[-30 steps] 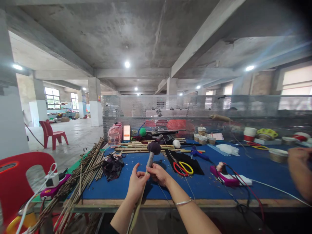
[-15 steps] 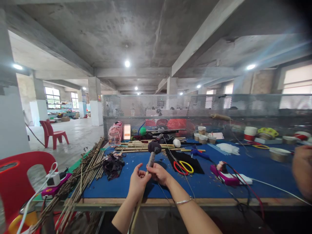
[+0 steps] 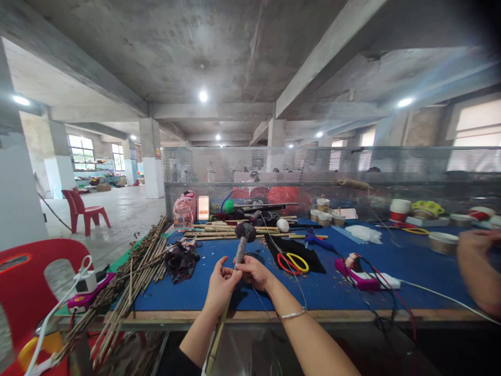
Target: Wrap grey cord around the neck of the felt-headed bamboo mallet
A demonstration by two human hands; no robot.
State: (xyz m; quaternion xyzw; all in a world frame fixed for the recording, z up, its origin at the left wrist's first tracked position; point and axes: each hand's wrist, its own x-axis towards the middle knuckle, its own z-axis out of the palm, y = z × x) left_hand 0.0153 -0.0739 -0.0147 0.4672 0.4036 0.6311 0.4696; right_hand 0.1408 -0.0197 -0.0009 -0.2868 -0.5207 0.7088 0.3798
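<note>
Over the front of the blue table (image 3: 219, 292) I hold a long bamboo stick (image 3: 219, 329) upright. Its top end is wrapped in grey thread and carries a dark round ball (image 3: 245, 232). My left hand (image 3: 219, 285) pinches the stick from the left, thumb raised. My right hand (image 3: 255, 272) grips it just beside, fingers curled round the wrapped part. A thin thread (image 3: 287, 266) runs from the stick across the table.
Bundled twigs (image 3: 129, 282) lie along the table's left edge, dark cloth scraps (image 3: 180, 259) beside them. Red and yellow scissors (image 3: 291, 262) rest on black cloth. A purple glue gun (image 3: 358, 277) with cables sits right. Another person's hand (image 3: 475, 269) shows at far right. Red chairs stand left.
The view has tilted slightly and my hands with the stick sit a little lower in it. The other person's hand at the right has shifted.
</note>
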